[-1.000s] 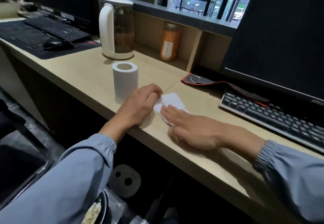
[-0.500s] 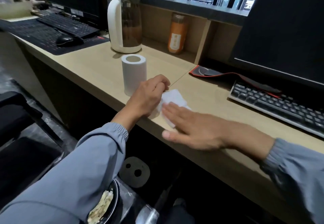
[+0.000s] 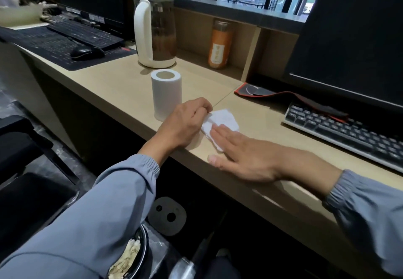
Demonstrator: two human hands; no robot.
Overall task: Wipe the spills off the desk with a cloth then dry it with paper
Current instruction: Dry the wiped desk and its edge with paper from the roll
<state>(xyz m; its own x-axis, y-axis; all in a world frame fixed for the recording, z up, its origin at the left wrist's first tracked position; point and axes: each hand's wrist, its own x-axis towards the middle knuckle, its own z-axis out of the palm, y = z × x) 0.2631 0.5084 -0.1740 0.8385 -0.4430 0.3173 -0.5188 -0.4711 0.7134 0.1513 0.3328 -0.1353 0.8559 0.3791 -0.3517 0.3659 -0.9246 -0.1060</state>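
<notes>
A small white folded paper sheet (image 3: 222, 119) lies on the light wooden desk (image 3: 122, 86) near its front edge. My left hand (image 3: 184, 123) has its fingers curled and pinches the sheet's left edge. My right hand (image 3: 242, 156) lies flat with straight fingers, its fingertips pressing on the near part of the sheet. A white paper roll (image 3: 166, 94) stands upright just left of my left hand. No spill is visible on the desk from here.
A white kettle (image 3: 153, 29) stands behind the roll, an orange bottle (image 3: 219, 44) in the shelf nook. A keyboard (image 3: 346, 132) and monitor (image 3: 353, 36) sit at right, a second keyboard and mouse (image 3: 86, 52) on a black mat at left. A bin (image 3: 128, 259) stands below.
The paper and both hands stay in the same spot on the desk. My right hand has slid slightly over the sheet. The camera view has shifted a little.
</notes>
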